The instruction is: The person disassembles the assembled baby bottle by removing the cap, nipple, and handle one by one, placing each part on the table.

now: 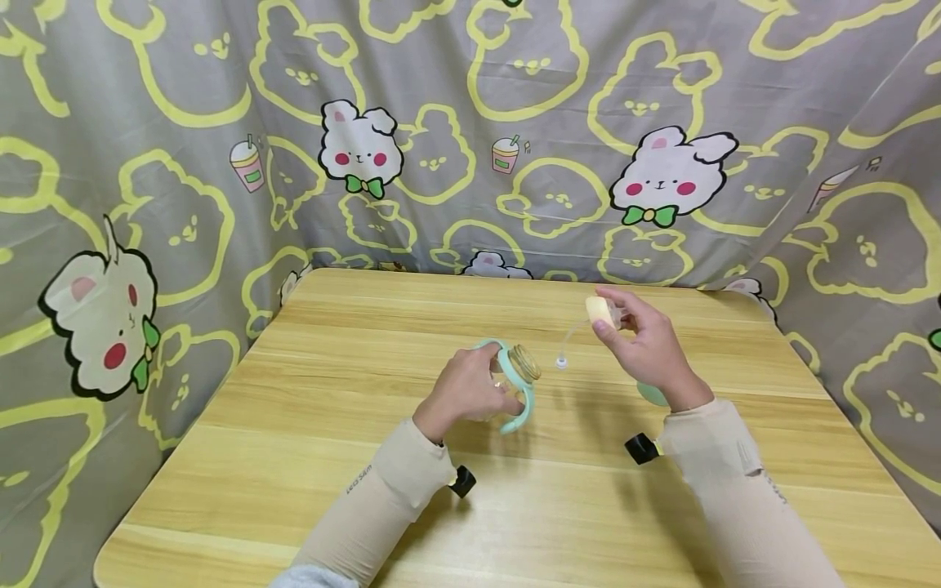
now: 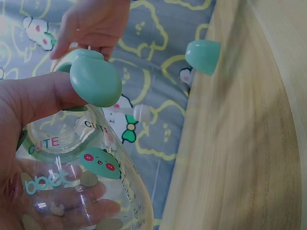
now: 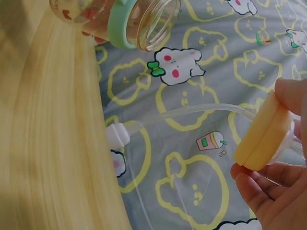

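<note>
My left hand (image 1: 468, 382) grips a clear baby bottle (image 2: 96, 191) with a mint-green collar and two handles, tilted so its uncapped mouth (image 1: 525, 362) points toward the right hand. In the left wrist view, fingers show through the clear wall, and the thumb lies by a green handle (image 2: 96, 79). My right hand (image 1: 650, 339) pinches a pale yellow screw ring (image 3: 264, 132) with a clear nipple, by its rim. From the ring a thin clear straw (image 3: 192, 109) hangs, ending in a small white weight (image 3: 117, 136). The straw's end is apart from the bottle.
A mint-green dome cap (image 2: 203, 56) stands on the wooden table (image 1: 294, 457), partly hidden by the right wrist in the head view. Behind the table hangs a grey curtain (image 1: 441, 82) with cartoon prints. Black wrist cameras (image 1: 642, 448) stick out from both sleeves.
</note>
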`<state>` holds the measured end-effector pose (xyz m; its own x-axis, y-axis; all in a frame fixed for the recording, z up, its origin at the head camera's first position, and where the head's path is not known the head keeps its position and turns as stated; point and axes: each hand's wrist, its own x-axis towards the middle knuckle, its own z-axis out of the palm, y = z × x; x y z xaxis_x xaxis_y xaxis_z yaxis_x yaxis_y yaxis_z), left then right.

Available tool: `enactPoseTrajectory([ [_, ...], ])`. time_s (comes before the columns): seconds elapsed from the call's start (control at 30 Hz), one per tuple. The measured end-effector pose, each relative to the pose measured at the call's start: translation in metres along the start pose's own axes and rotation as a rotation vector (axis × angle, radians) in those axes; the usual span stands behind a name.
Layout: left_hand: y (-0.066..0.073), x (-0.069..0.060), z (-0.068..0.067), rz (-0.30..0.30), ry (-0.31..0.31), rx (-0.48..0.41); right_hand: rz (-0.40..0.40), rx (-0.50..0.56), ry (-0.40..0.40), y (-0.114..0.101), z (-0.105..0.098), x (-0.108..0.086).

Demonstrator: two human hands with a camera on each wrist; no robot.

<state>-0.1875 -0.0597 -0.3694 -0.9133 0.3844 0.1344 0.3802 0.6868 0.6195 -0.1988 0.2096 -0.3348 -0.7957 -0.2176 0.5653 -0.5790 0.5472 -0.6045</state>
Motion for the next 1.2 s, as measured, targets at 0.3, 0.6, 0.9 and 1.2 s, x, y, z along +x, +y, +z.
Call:
enactPoseTrajectory([
  [0.3, 0.001, 0.0, 0.0, -0.008, -0.007, -0.01, 0.055, -0.022, -0.029, 0.015, 0.0, -0.002],
  [0.6, 0.0, 0.0, 0.0, 0.003, -0.007, -0.012, 0.105, -0.065, -0.055, 0.025, -0.002, -0.003],
  [0.9, 0.001, 0.0, 0.0, 0.009, -0.012, -0.007, 0.171, -0.087, -0.096, 0.033, -0.002, -0.003],
  [1.2, 0.001, 0.0, 0.002, 0.004, -0.026, -0.012, 0.235, -0.11, -0.141, 0.043, 0.0, -0.005],
])
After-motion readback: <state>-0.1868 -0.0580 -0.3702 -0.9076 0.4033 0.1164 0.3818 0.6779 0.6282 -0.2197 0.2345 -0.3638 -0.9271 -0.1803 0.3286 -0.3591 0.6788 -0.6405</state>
